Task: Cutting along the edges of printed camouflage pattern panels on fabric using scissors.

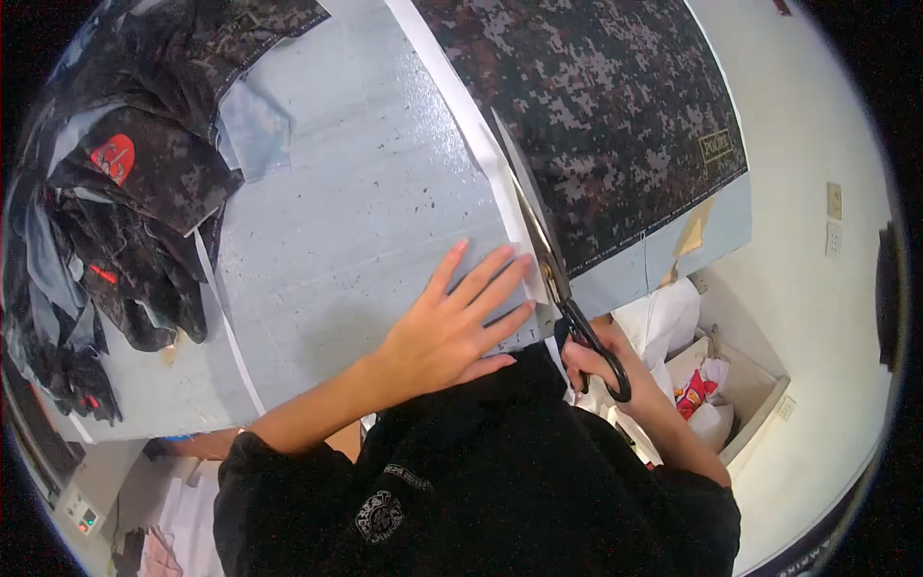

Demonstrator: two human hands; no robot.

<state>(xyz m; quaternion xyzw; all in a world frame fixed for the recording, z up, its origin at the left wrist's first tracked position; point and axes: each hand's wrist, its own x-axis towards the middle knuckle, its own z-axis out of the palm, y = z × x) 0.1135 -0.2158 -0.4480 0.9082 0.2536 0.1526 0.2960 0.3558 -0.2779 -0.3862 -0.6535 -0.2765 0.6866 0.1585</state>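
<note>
Left of the camouflage fabric (606,115), your left hand (452,322) lies palm-down, spread wide and reaching the white strip (462,101), while your right hand (620,344) grips the black-handled shears (550,271) along that fabric's left edge, and below its right a pale open bin (758,392) holds white bags (711,426) and a red packet (692,396).

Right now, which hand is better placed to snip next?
Probably the right hand: it grips the scissors beside the white strip, while the left hand lies spread, holding no tool.
</note>
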